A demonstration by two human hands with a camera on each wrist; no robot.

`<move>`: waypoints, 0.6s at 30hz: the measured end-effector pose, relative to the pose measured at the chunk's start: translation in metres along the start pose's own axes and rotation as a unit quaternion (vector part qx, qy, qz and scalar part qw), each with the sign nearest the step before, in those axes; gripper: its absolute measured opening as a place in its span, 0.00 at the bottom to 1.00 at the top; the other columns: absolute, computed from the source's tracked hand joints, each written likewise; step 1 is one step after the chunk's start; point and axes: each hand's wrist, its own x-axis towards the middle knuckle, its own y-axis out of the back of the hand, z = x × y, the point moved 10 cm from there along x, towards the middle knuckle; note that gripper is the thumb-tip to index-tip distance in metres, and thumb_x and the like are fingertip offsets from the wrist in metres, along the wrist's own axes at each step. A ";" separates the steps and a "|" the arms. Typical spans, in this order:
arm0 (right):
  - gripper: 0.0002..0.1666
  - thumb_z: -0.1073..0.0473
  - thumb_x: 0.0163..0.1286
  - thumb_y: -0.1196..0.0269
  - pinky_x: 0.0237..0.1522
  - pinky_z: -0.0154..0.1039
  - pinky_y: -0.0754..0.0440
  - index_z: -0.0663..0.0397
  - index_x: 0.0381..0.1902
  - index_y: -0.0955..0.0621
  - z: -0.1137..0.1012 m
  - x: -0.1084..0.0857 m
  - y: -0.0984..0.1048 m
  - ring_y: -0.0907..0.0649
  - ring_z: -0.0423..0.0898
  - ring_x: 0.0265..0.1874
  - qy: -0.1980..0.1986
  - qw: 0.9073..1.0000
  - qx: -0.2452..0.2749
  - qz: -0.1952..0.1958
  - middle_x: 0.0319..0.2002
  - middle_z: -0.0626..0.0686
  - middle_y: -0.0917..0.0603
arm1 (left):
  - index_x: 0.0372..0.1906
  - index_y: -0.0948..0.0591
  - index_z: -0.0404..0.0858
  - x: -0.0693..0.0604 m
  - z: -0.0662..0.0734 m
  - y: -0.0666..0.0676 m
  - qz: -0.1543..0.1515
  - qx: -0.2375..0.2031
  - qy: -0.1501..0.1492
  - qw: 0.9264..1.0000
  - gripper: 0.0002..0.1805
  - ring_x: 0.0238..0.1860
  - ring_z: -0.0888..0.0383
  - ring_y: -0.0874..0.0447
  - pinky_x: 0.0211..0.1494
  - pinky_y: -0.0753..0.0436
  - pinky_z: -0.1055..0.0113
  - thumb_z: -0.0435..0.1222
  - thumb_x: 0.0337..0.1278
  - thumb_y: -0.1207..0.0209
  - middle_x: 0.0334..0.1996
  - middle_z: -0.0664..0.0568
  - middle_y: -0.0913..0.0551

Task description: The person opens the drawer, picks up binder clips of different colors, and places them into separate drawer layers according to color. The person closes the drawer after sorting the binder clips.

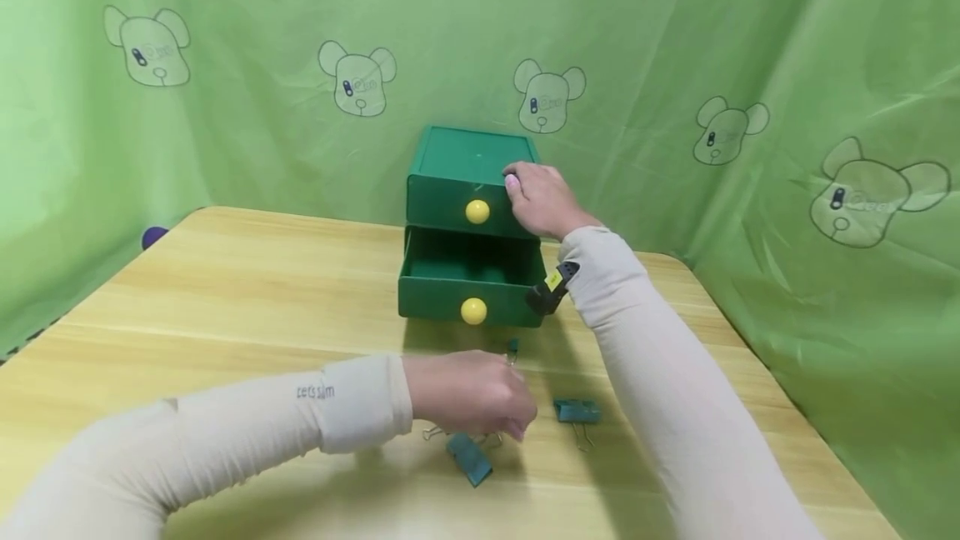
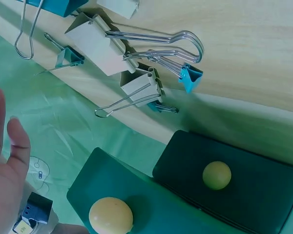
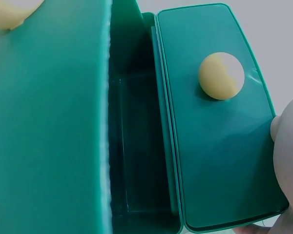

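A green two-drawer cabinet (image 1: 472, 152) with yellow knobs stands at the back of the table. Its lower drawer (image 1: 435, 298) is pulled out, and the inside looks dark and bare in the right wrist view. My right hand (image 1: 546, 200) grips the cabinet's upper right corner, thumb at the front edge. Low over the table in front, my left hand (image 1: 472, 394) hovers above binder clips, its fingers loosely bent around nothing visible. One teal binder clip (image 1: 469, 458) lies just below it, another binder clip (image 1: 577, 411) to its right. A small binder clip (image 2: 190, 77) shows among several others.
The wooden table (image 1: 300, 282) runs up to a green curtain (image 1: 262, 140) printed with bear heads. A purple round thing (image 1: 153, 237) shows past the table's left edge. A black wrist device (image 1: 552, 288) hangs by the lower drawer's right corner.
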 end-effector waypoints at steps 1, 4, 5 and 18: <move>0.26 0.55 0.80 0.62 0.71 0.47 0.49 0.66 0.66 0.33 0.000 0.000 0.000 0.37 0.58 0.68 -0.001 1.000 0.000 0.001 0.66 0.63 0.31 | 0.24 0.20 0.42 0.001 0.000 -0.001 -0.007 0.007 0.001 1.000 0.09 0.30 0.67 0.23 0.39 0.27 0.81 0.37 0.59 0.35 0.23 0.62 0.20; 0.27 0.55 0.80 0.62 0.71 0.47 0.49 0.67 0.66 0.33 0.001 -0.001 0.001 0.36 0.58 0.68 -0.001 1.000 -0.001 0.001 0.66 0.63 0.31 | 0.21 0.21 0.44 0.002 -0.002 -0.001 -0.024 0.011 0.012 1.000 0.11 0.28 0.68 0.27 0.34 0.29 0.80 0.39 0.55 0.32 0.21 0.63 0.24; 0.27 0.55 0.80 0.62 0.71 0.47 0.49 0.67 0.66 0.33 0.000 -0.001 0.001 0.36 0.58 0.68 0.001 1.000 -0.003 0.001 0.66 0.63 0.31 | 0.22 0.21 0.44 0.002 -0.003 -0.001 -0.027 0.008 0.017 0.999 0.11 0.28 0.68 0.27 0.33 0.29 0.80 0.40 0.56 0.33 0.22 0.63 0.24; 0.27 0.55 0.80 0.62 0.71 0.47 0.49 0.66 0.66 0.33 0.000 0.000 0.001 0.37 0.57 0.69 -0.003 1.000 -0.003 -0.002 0.67 0.63 0.32 | 0.40 0.14 0.46 0.004 -0.006 -0.016 -0.077 0.036 0.027 0.996 0.14 0.44 0.67 0.22 0.46 0.25 0.76 0.51 0.58 0.37 0.40 0.62 0.18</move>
